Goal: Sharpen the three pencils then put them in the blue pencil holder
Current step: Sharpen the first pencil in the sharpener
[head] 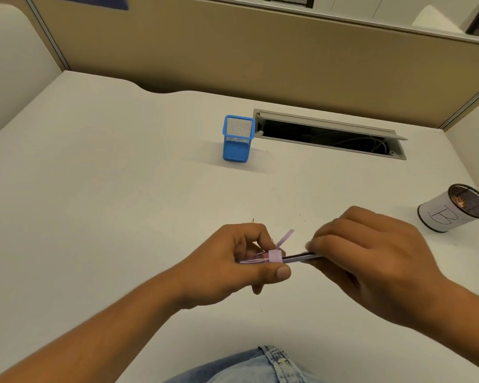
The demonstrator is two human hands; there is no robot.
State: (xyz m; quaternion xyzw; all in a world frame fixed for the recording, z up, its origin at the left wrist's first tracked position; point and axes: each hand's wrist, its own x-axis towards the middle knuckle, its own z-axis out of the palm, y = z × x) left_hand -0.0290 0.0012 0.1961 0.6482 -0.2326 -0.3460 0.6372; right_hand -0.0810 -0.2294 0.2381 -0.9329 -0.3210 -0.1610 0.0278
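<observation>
My left hand (241,261) grips a small pink sharpener (274,256) low over the middle of the white desk. A dark pencil (299,257) lies almost level with its tip inside the sharpener, and my right hand (371,252) holds its other end. A pale purple flap or curl (286,236) sticks up from the sharpener. The blue mesh pencil holder (237,139) stands upright farther back, with nothing visible inside. Other pencils are out of sight.
A round mesh cup (454,208) wrapped in white paper, with shavings inside, stands at the right. An open cable slot (329,135) in the desk lies just right of the blue holder. Beige partition walls enclose the desk (94,189) at the back and sides.
</observation>
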